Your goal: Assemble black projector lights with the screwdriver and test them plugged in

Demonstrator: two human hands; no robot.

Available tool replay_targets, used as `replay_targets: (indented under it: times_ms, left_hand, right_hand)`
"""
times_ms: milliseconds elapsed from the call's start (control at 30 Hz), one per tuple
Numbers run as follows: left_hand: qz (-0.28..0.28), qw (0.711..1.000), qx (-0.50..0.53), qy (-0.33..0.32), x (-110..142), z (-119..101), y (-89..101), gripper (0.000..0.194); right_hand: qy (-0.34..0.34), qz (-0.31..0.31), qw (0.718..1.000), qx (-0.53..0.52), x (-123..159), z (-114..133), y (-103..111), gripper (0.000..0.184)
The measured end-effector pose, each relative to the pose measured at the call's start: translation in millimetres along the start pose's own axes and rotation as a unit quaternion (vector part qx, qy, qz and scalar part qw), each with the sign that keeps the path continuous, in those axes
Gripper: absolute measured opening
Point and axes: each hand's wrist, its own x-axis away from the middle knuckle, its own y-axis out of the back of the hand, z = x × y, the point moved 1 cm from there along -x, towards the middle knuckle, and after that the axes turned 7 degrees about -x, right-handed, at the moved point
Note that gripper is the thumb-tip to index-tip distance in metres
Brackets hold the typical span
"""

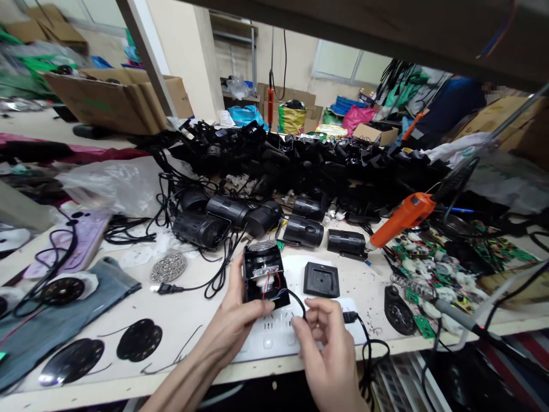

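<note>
My left hand point(240, 316) grips an open black plastic housing point(249, 280), thumb across its lower edge. Inside, a white part and thin red and blue wires show. A black cable point(297, 300) curves out of the housing's lower right, and the curled fingers of my right hand point(328, 349) close on it. Beneath the hands lies a white power strip point(268, 343) with a black plug point(350, 316) at its right end. A square black base piece point(321, 280) rests on the bench just beyond my right hand.
Several black cylindrical housings point(303, 230) lie behind the hands, before a heap of black parts point(257, 149). An orange electric screwdriver point(403, 218) hangs at the right, over circuit boards point(424, 326) and loose wires. Left are black discs point(139, 340) and a folded cloth point(100, 286).
</note>
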Motion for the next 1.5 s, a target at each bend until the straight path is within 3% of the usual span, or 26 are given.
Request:
replay_targets:
  times_ms: [67, 133, 233, 333, 467, 600, 867, 1033, 1267, 1500]
  left_hand:
    - [-0.001, 1.0, -0.007, -0.002, 2.3, 0.8, -1.4, 0.099]
    - [-0.004, 1.0, -0.007, -0.002, 5.2, 0.9, -2.8, 0.098]
    - [0.001, 1.0, 0.002, 0.013, 9.5, -0.1, -4.7, 0.101]
    - [0.013, 1.0, 0.016, 0.021, 11.9, -1.3, -5.2, 0.102]
    - [0.03, 0.998, 0.055, 0.01, 12.0, -0.6, -7.6, 0.093]
    - [-0.001, 0.998, 0.061, -0.001, 10.1, 1.4, -14.7, 0.074]
    - [-0.003, 0.998, 0.056, -0.001, 7.5, 4.4, -12.5, 0.071]
    - [0.031, 0.997, 0.073, 0.005, 5.9, 7.6, -6.0, 0.093]
    - [0.02, 0.999, 0.05, 0.0, 3.7, 9.4, -8.8, 0.091]
    - [0.01, 0.999, 0.046, -0.004, 4.6, 13.1, -12.3, 0.1]
  right_hand:
    - [0.117, -0.028, 0.988, 0.1, -9.8, 4.4, 4.4, 0.017]
    - [0.187, -0.023, 0.966, 0.177, -16.0, 5.6, 4.7, 0.019]
    - [0.222, 0.014, 0.942, 0.25, -19.7, 2.8, 2.4, 0.018]
    - [0.221, 0.045, 0.938, 0.264, -20.7, 0.5, 2.1, 0.02]
    - [0.186, 0.093, 0.946, 0.25, -22.2, 2.1, 2.6, 0.026]
    - [0.158, 0.124, 0.947, 0.252, -23.8, 5.6, 0.0, 0.028]
    - [0.026, 0.171, 0.972, 0.16, -22.4, 16.8, 7.6, 0.029]
    - [0.006, 0.133, 0.982, 0.132, -24.4, 16.0, 13.2, 0.019]
    - [-0.073, 0.109, 0.991, 0.017, -28.8, 4.0, 7.5, 0.024]
    - [-0.246, 0.047, 0.951, -0.183, -25.8, 0.9, -4.3, 0.026]
